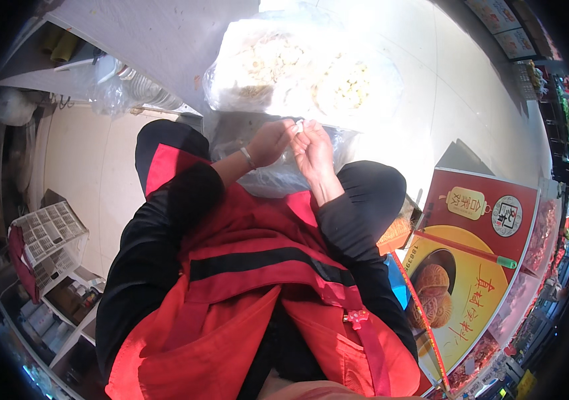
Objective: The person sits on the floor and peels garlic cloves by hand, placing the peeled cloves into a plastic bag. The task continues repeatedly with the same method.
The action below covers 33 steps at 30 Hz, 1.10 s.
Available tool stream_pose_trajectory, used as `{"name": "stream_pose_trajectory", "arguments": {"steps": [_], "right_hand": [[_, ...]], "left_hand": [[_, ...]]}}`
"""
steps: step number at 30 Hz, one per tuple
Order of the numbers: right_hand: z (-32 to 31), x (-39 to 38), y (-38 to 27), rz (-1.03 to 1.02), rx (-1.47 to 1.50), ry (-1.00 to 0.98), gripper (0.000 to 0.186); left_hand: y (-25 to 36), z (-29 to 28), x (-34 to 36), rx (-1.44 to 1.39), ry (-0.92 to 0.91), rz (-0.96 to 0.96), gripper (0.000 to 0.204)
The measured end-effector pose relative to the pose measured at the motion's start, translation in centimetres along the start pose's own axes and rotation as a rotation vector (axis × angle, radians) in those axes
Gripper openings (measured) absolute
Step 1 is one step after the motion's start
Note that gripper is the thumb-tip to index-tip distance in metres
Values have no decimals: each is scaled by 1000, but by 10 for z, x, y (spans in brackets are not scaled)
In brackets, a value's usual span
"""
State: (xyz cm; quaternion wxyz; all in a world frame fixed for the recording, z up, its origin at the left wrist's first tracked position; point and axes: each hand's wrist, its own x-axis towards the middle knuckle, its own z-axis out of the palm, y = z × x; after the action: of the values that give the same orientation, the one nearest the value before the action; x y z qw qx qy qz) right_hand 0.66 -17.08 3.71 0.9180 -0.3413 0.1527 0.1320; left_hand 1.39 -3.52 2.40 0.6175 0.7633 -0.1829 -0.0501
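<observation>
My left hand (272, 141), with a bracelet on its wrist, and my right hand (312, 148) meet in front of my lap. Both sets of fingers are closed around a small white piece (299, 126), too small and bright to name. Just beyond them lies a large clear plastic bag (221, 90) holding many pale small pieces (274, 60). To its right, a second clear bag or dish holds yellowish pieces (350, 88); glare blurs its outline. Under my hands, between my knees, is crumpled clear plastic (264, 179); what it covers is partly hidden.
A grey cabinet (144, 33) with open shelves stands at the upper left, stacked lids (143, 88) beside it. A plastic basket (48, 223) sits on the left. On the right are a red and yellow printed box (451, 233) and a thin red stick (424, 320).
</observation>
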Motion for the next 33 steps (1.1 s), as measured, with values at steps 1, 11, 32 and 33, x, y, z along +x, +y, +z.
{"name": "stream_pose_trajectory", "arguments": {"steps": [1,11,32,33], "right_hand": [[0,1,-1,75,150,-21,18],[-13,5,-13,-132,-749,97,32],[-20,8,-2,-393,-966,-22,19],[-21,8,-2,-429,-1029,-9,18]], "left_hand": [[1,0,1,-35,5,-2,31],[2,-16,9,297,129,141,18],[8,-15,12,188,168,129,15],[8,-15,12,207,159,112,14]]}}
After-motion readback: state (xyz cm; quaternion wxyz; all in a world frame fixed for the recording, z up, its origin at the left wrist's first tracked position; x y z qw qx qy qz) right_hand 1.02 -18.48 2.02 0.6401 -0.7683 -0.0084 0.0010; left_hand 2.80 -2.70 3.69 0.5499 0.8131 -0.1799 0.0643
